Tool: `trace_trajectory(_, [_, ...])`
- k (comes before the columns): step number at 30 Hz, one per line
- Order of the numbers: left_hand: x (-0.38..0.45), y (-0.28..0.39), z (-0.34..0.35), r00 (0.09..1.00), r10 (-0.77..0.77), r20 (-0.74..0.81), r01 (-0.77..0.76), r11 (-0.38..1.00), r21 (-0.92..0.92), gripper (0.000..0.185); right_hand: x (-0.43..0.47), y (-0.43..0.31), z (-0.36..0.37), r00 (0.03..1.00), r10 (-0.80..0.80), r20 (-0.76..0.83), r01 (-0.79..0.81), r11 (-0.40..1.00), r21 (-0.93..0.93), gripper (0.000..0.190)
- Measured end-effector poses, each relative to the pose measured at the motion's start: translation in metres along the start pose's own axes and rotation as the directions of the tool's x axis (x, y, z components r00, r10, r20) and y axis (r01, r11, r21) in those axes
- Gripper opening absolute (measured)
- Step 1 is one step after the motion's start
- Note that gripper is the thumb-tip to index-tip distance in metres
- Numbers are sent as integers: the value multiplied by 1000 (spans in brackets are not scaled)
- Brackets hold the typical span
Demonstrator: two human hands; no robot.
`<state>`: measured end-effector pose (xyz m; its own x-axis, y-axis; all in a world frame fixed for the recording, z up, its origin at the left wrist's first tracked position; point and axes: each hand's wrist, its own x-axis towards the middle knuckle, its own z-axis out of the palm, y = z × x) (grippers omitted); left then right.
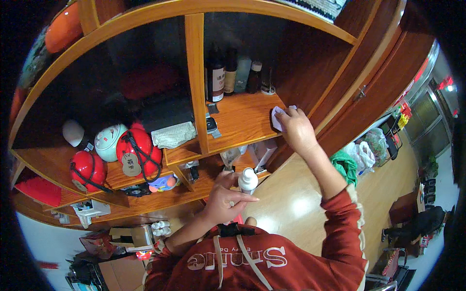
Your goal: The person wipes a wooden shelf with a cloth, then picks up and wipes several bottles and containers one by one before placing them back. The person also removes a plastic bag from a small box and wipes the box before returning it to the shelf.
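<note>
My left hand (pixel 224 202) holds a small white bottle (pixel 248 179) upright in front of my chest, with a small pale round piece (pixel 231 203) between its fingers. My right hand (pixel 296 127) presses a folded pale cloth (pixel 278 118) on the right end of a wooden shelf (pixel 247 120). Dark bottles stand at the back of that shelf, among them one with a white label (pixel 217 82) and one with a white cap (pixel 254 78). A black smartwatch (pixel 211 124) lies at its left edge by the wooden divider.
Left of the divider (pixel 196 80) are a rolled checked cloth (pixel 174 135), a red round jar (pixel 136 152), a smaller red jar (pixel 88 170) and a pale green jar (pixel 110 142). A lower shelf holds a clear bag (pixel 230 157) and a white box (pixel 263 152). Plastic bags (pixel 358 156) lie at the right.
</note>
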<state>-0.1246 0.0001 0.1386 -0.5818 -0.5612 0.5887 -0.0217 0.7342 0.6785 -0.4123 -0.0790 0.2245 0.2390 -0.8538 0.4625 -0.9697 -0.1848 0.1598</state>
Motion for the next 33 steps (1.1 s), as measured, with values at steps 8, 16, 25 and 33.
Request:
trace_trajectory(8, [49, 7, -8, 995, 95, 5, -94, 993, -74, 37, 101, 63, -89, 948, -199, -247, 11, 798, -603, 17])
trace_trajectory(16, [102, -25, -15, 966, 180, -187, -178, 984, 27, 69, 53, 31, 28, 967, -253, -30, 203, 837, -508, 25])
trace_trajectory(25, [101, -40, -17, 979, 17, -201, -11, 999, 31, 87, 160, 77, -30, 947, -35, -318, -100, 913, -397, 36])
trace_trajectory(33, [110, -40, -23, 978, -119, -173, 103, 990, -96, 86, 250, 33, 16, 743, -299, -599, 121, 940, -318, 45])
